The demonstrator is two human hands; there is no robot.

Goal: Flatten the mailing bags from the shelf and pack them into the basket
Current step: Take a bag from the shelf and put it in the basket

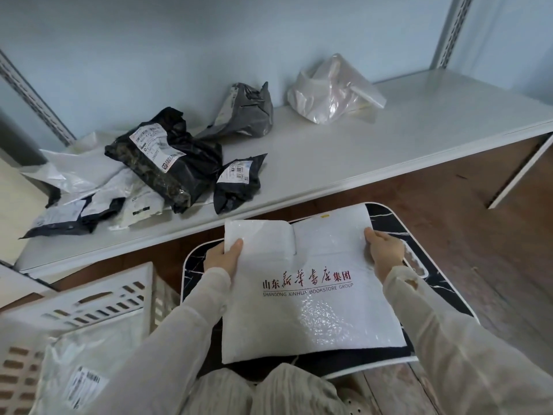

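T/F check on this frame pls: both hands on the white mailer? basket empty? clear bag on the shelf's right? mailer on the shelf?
1. Left hand and right hand both grip the white bubble mailer. True.
2. The basket is empty. False: a white labelled bag lies in it.
3. A clear plastic bag sits toward the shelf's right. True.
4. The mailer rests on the shelf. False: it lies over the dark marbled tray table.

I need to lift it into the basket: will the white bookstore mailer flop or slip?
The white bookstore mailer looks bubble-lined, so probably light and only semi-stiff; its top flap already bends. Its glossy skin may slide, so the left hand and right hand at both edges seem sensible.
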